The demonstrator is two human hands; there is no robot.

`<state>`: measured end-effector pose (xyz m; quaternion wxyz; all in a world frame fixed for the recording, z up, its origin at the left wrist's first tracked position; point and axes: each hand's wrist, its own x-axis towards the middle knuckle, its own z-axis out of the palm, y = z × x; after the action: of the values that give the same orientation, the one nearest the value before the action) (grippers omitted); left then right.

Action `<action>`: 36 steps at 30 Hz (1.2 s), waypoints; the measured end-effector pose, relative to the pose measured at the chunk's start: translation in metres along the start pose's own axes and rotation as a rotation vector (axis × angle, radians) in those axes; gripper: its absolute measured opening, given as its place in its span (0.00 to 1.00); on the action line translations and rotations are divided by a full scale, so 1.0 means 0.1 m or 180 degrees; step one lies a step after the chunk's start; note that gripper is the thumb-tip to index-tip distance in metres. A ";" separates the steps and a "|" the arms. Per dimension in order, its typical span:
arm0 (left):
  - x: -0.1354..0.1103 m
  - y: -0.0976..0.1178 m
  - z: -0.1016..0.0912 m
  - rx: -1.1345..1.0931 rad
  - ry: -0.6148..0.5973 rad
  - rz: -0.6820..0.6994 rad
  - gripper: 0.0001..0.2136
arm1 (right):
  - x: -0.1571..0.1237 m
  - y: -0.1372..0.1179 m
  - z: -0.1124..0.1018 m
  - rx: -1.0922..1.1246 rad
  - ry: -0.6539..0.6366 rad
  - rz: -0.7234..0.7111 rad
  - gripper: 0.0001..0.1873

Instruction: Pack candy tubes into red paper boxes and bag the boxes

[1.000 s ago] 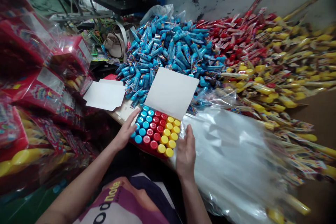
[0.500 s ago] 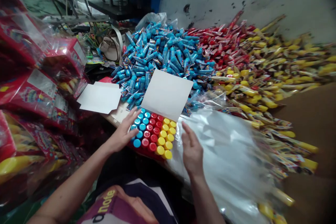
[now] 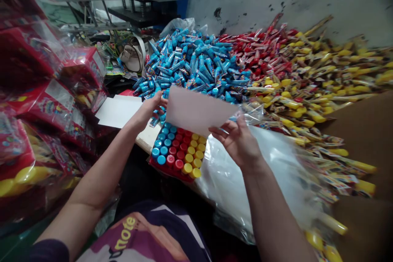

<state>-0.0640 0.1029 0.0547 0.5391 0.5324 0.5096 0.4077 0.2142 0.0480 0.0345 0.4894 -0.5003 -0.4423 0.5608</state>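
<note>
Workshop corner, packed tight, and we're looking down past a purple-and-white printed T-shirt [image 3: 138, 233] to a pale wooden bench edge [image 3: 147, 139]. Both hands are up and well apart, a thin white card sheet [image 3: 196, 110] spanning the gap between them just above the box. The left hand [image 3: 147, 110] pinches the card's left edge; the right hand [image 3: 239, 141] has the right corner, fingers curled around it, and a bit of clear film seems caught there too. That card looks light and only mildly stiff, so it would bow if held at the middle; opposite edges are the spots to grip, just as they're placed now. Whether it joins the box along its back edge is hidden.

Right below sits a shallow red-edged box [image 3: 167, 170], crammed with upright capped tubes [image 3: 181, 149] in blue, red and yellow bands, tight enough to brace one another. To the right, a slippery clear plastic bag [image 3: 242, 188] sprawls; to the left, a loose white card [image 3: 118, 111] lies flat beside shrink-wrapped red cartons [image 3: 46, 104]. Farther out, a huge heap of blue-wrapped tubes [image 3: 196, 63] runs into red [image 3: 258, 45] and yellow piles [image 3: 334, 59], all against a stained white wall [image 3: 307, 0].
</note>
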 end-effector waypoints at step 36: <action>-1.21 -0.69 0.52 0.3526 -0.1797 0.2453 0.25 | -0.50 0.26 0.17 -0.1294 0.0197 -0.0850 0.13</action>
<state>-0.0379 -0.0311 -0.0046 0.1198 0.9533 0.2592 0.0981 0.1950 -0.0052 0.0170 0.4617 -0.5426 -0.5931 0.3750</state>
